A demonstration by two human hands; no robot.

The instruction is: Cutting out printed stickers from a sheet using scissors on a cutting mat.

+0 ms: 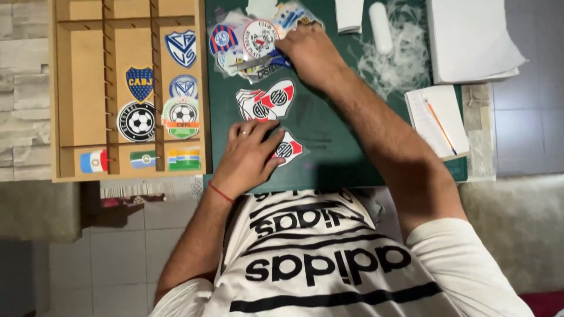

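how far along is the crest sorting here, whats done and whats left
It looks partly done. Done: several cut-out crests already lie in the wooden tray, with three small flags in its bottom row. In hand: the left hand presses on a red-and-white crest on the green mat, and the right hand reaches into the loose pile. Left: that pile and the crest pair between the hands.
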